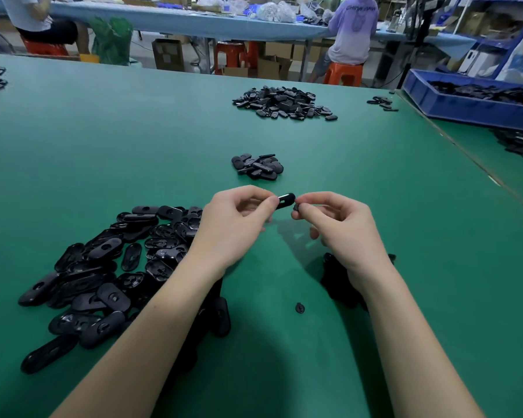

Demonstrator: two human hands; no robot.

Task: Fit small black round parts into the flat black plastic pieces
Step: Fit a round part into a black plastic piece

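two hands meet above the table (375,182): left hand (233,224) pinches a flat piece (285,200), right hand (341,224) pinches a round part (296,207) just beside it; next, i think, align and press in.

Matt green table mat (375,176), glossy black plastic pieces (103,267), shiny blue plastic crate (453,108), orange plastic stools (343,74)

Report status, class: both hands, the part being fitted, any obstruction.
Left hand pinches flat black piece. Right hand pinches small round part at its end, not yet seated. Nothing between them; one loose round part on mat below.
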